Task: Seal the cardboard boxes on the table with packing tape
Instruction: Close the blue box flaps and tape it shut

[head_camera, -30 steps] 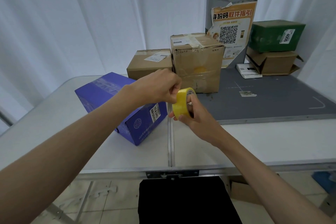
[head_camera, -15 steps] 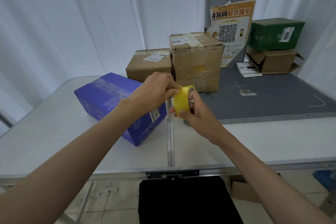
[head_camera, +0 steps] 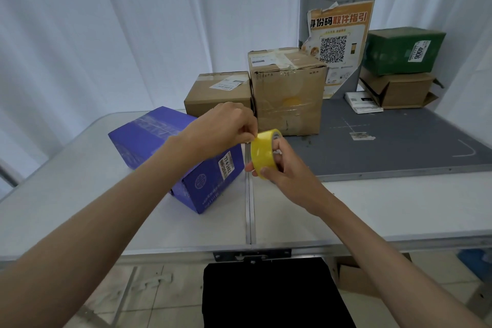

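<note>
Head view: both bare forearms reach out over the near edge of a white folding table.
Tape: a yellow roll of packing tape is held upright in the air above the table's centre seam, just right of the blue box.
Right hand: the right hand grips the roll, thumb pressed on its near outer face and fingers curled through the core.
Left hand: the left hand has its fingertips pinched together on the top edge of the roll; whether a loose tape end is caught between them cannot be told.
Blue box: a blue-purple cardboard box with a white label lies at an angle on the left half of the table, partly behind the left wrist.
Brown boxes: a low brown cardboard box with a shipping label sits far centre, touching a taller taped brown cardboard box on its right.
Mat: a dark grey mat covers the far right of the table.
Far right stack: a green box rests on an open brown carton.
Poster: an orange poster with a QR code stands behind the taller box.
</note>
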A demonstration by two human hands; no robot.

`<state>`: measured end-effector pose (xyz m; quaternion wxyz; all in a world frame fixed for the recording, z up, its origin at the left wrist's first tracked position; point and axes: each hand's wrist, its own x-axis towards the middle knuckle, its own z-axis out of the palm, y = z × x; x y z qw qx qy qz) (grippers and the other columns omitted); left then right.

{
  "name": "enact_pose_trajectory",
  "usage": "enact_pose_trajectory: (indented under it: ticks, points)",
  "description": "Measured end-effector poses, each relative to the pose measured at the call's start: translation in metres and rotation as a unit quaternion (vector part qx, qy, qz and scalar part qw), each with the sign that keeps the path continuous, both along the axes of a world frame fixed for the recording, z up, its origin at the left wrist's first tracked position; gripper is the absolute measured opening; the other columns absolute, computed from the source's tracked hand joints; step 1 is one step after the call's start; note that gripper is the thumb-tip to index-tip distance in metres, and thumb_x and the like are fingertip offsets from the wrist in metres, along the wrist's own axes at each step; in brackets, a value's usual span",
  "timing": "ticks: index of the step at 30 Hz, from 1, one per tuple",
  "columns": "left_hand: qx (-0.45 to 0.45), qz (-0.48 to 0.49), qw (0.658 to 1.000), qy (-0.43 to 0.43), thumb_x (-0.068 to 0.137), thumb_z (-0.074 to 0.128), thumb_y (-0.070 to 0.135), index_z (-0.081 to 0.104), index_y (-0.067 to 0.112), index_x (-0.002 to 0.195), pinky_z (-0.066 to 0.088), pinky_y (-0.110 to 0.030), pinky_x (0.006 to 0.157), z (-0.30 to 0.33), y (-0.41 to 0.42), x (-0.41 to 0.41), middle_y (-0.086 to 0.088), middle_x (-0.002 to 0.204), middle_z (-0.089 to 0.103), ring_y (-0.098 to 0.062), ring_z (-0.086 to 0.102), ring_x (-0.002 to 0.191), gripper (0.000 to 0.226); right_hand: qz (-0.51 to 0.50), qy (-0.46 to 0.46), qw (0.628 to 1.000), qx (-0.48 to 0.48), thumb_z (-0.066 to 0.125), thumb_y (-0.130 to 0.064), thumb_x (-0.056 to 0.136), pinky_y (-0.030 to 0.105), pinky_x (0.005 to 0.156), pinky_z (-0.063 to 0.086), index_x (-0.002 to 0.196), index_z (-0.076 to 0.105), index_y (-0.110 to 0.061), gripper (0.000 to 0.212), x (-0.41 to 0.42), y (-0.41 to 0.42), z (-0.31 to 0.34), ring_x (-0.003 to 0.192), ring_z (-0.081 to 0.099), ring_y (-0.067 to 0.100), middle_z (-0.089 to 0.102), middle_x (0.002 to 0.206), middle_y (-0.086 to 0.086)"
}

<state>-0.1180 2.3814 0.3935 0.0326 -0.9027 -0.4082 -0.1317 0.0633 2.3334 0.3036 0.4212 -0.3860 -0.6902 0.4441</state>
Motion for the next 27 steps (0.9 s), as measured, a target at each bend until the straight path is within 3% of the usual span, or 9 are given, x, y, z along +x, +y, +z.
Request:
enact_pose_trajectory:
  ticks: [4, 9, 15, 19, 22, 27]
  points:
    - [0.002, -0.025, 0.998, 0.053, 0.091, 0.069, 0.016, 0.072, 0.011, 0.091, 0.05, -0.04, 0.077, 0.009, 0.001, -0.001, -0.001, 0.088, 0.065, -0.017, 0.057, 0.084, 0.006, 0.015, -0.002, 1.0, 0.01, 0.051, 0.003, 0.101, 0.014, 0.078, 0.053, 0.134, 0.041, -0.005, 0.035, 0.001, 0.002, 0.002, 0.097, 0.069, 0.002, 0.068, 0.119, 0.016]
    - [0.008, -0.042, 0.998, 0.05, 0.088, 0.066, 0.016, 0.065, 0.011, 0.079, 0.048, -0.04, 0.068, 0.016, 0.001, 0.0, 0.0, 0.079, 0.06, -0.018, 0.054, 0.074, 0.011, 0.029, -0.009, 0.999, 0.017, 0.053, 0.0, 0.101, 0.022, 0.085, 0.054, 0.129, 0.043, -0.001, 0.029, 0.002, 0.005, 0.007, 0.105, 0.069, 0.013, 0.07, 0.115, 0.014]
    - [-0.039, -0.037, 0.996, 0.07, 0.083, 0.067, 0.02, 0.062, 0.011, 0.077, 0.047, -0.038, 0.07, 0.014, 0.004, 0.002, -0.001, 0.078, 0.059, -0.019, 0.052, 0.077, 0.012, 0.024, -0.02, 1.0, -0.001, 0.052, -0.002, 0.102, 0.019, 0.079, 0.054, 0.129, 0.043, -0.007, 0.029, 0.001, 0.007, 0.004, 0.096, 0.07, 0.008, 0.073, 0.11, 0.007]
    - [-0.095, -0.029, 0.995, -0.001, 0.075, 0.071, 0.013, 0.057, 0.023, 0.071, 0.049, -0.034, 0.069, 0.011, 0.0, 0.006, 0.004, 0.077, 0.062, -0.014, 0.055, 0.074, 0.018, -0.028, -0.019, 0.999, -0.032, 0.052, -0.007, 0.103, 0.028, 0.08, 0.055, 0.125, 0.047, -0.02, 0.026, 0.012, 0.013, 0.0, 0.091, 0.071, 0.011, 0.076, 0.103, -0.003]
    - [-0.115, -0.016, 0.991, -0.064, 0.076, 0.076, 0.015, 0.059, 0.021, 0.075, 0.053, -0.041, 0.073, 0.005, -0.002, 0.008, 0.002, 0.081, 0.064, -0.016, 0.06, 0.075, 0.017, -0.027, -0.004, 0.999, -0.045, 0.054, -0.009, 0.103, 0.029, 0.082, 0.055, 0.12, 0.049, -0.027, 0.025, 0.011, 0.013, -0.002, 0.093, 0.072, 0.012, 0.077, 0.104, -0.005]
    - [-0.119, -0.002, 0.984, -0.133, 0.075, 0.085, 0.014, 0.05, 0.016, 0.077, 0.054, -0.046, 0.075, -0.006, -0.001, 0.014, -0.002, 0.086, 0.066, -0.022, 0.064, 0.081, 0.035, -0.029, 0.048, 0.995, -0.077, 0.056, -0.019, 0.103, 0.04, 0.093, 0.057, 0.13, 0.048, -0.017, 0.029, 0.003, 0.016, 0.0, 0.101, 0.073, 0.018, 0.075, 0.112, 0.0]
